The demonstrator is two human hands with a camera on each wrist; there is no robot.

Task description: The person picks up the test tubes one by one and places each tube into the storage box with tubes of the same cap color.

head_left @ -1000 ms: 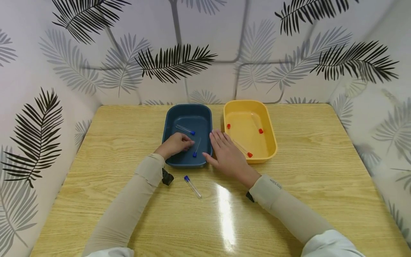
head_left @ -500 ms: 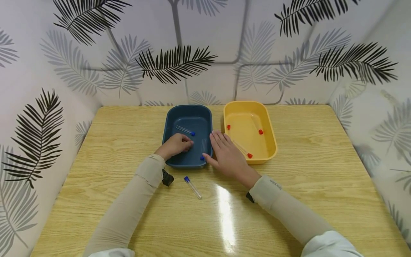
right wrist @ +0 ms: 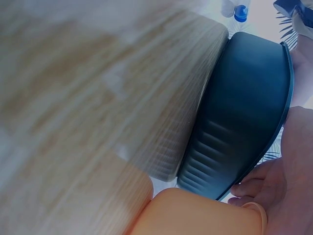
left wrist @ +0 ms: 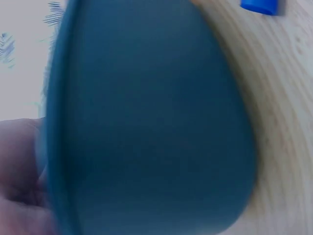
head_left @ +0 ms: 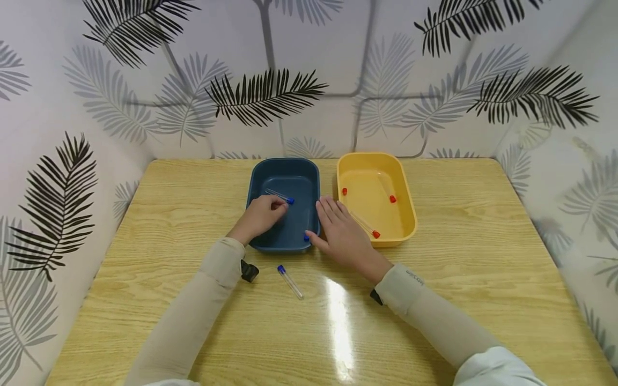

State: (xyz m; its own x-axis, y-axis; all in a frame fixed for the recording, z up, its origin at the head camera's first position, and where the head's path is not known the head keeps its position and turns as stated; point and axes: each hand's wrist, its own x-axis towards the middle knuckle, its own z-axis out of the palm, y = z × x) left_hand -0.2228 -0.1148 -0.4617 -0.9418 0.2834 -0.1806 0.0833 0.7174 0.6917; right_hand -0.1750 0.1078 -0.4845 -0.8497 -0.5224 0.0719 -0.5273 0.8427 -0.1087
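My left hand [head_left: 263, 216] reaches over the left side of the blue bin [head_left: 285, 248], fingers loosely bent, with nothing visible between them. Just beyond its fingertips, a clear test tube with a blue cap [head_left: 291, 201] lies in the bin. In the left wrist view the bin's outer wall [left wrist: 156, 117] hides most of that hand. My right hand [head_left: 345, 236] lies along the bin's right rim with straight fingers, partly over the yellow bin's edge. Near its thumb shows another blue cap [head_left: 306, 237]; the tube itself is hardly visible.
A blue-capped test tube [head_left: 291, 282] lies on the wooden table [head_left: 260, 332] in front of the blue bin. The yellow bin [head_left: 410, 228] stands close on the right and holds several red caps [head_left: 376, 234], at least one on a clear tube. A leaf-patterned backdrop stands behind.
The blue-capped tube at the bin's lower right has rolled rightward toward my right thumb. My left hand has drawn slightly left and up. My right hand stays put.
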